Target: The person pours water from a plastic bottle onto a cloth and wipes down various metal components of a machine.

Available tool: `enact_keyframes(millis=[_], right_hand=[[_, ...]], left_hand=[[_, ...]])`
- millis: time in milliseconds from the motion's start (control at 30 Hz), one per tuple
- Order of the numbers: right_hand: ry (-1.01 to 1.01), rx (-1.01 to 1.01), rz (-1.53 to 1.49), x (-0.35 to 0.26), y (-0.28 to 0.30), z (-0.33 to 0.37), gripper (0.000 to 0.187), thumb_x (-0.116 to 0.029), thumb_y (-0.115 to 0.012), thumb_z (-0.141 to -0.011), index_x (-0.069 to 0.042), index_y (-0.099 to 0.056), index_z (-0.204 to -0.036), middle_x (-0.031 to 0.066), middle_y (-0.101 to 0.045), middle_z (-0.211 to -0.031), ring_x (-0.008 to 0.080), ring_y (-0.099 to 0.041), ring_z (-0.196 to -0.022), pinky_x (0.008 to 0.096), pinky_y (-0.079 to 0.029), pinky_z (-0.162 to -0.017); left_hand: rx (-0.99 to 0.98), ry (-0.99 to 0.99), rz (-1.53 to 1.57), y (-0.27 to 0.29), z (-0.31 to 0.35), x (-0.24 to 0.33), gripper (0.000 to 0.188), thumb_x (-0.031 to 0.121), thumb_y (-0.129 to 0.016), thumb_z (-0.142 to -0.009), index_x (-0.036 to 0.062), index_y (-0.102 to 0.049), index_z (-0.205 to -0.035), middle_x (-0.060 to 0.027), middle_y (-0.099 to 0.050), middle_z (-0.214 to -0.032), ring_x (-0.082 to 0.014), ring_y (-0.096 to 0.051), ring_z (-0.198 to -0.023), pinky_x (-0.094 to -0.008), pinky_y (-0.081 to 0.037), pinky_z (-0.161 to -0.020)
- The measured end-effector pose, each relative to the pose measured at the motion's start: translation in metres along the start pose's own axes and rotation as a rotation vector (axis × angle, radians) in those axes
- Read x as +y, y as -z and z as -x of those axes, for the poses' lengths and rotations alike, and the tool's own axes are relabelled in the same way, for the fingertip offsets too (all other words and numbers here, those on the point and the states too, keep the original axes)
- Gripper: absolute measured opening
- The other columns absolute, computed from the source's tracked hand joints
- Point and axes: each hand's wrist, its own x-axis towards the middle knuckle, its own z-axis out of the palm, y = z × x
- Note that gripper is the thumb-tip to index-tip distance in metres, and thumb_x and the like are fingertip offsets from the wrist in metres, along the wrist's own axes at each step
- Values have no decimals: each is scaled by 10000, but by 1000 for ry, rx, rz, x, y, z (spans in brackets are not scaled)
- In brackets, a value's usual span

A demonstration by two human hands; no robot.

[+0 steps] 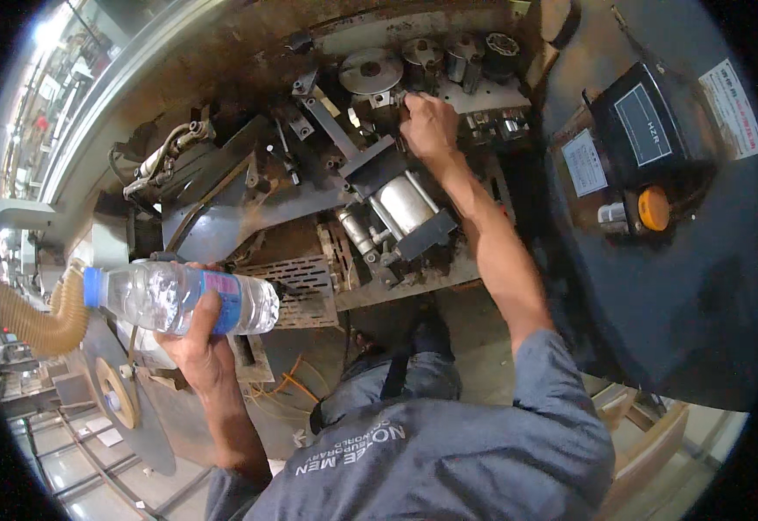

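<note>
In my left hand [195, 349] is a clear plastic water bottle [144, 297] with a blue cap and a blue and pink label. My fingers wrap round its middle, and it lies on its side with the cap pointing left. My right hand [432, 128] reaches far into the machine, its fingers curled closed beside a round metal disc [370, 69]. What those fingertips grip, if anything, is too small to make out. Just below that hand sits a silver cylinder [406, 207] between dark end blocks.
Several round metal pots [464, 57] stand at the back, right of the disc. A black control box [643, 126] with an orange knob [654, 208] is at the right. A slotted metal plate [296, 291] lies near my body; a ribbed tan hose [32, 321] bends at the left.
</note>
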Motion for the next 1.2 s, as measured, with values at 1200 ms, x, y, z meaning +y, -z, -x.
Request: enact_keyframes(millis=[1200], right_hand=[[-189, 172, -69, -7, -2, -22, 201, -124, -602, -873, -5, -690, -1009, 243, -673, -849, 397, -633, -720, 444, -478, -686]], left_hand=[[-33, 38, -80, 12, 13, 20, 536, 97, -848, -681, 47, -580, -1144, -48, -657, -993, -144, -631, -930, -304, -517, -851]])
